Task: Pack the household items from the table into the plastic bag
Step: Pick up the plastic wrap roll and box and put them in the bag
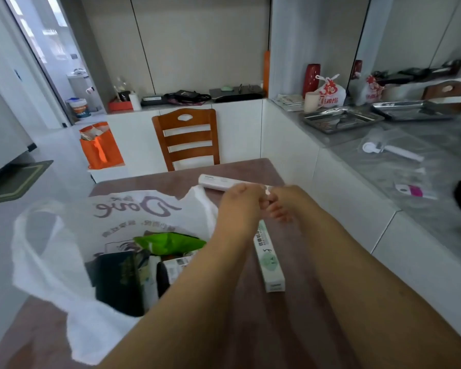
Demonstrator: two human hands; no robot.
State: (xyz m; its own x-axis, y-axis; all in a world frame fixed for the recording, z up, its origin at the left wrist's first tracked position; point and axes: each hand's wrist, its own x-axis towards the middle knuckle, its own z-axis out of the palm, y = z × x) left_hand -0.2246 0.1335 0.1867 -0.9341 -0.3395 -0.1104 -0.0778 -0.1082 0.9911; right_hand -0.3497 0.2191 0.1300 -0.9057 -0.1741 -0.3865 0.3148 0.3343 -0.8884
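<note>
**Two things left to pack**

Two things lie on the table (pixel 250 169) outside the bag: a long white box (pixel 218 181) at the far side and a green and white box (pixel 269 258) nearer to me. I think they wait there because they go in last.

The plastic bag (pixel 72 227) sits to the left with its mouth wide open, so things can drop straight in. A green packet (pixel 168 242) and a dark pack (pixel 120 279) are inside it.

My left hand (pixel 238 206) and right hand (pixel 286 202) meet at the near end of the long white box. The fingers are curled close together there. The picture is blurry, so I cannot tell if they hold the box or only touch it.

The green and white box lies just below my hands, under my left wrist. The bag's edge is right beside my left hand, so the move into the bag should be short.

A wooden chair (pixel 188 137) stands behind the table.
</note>
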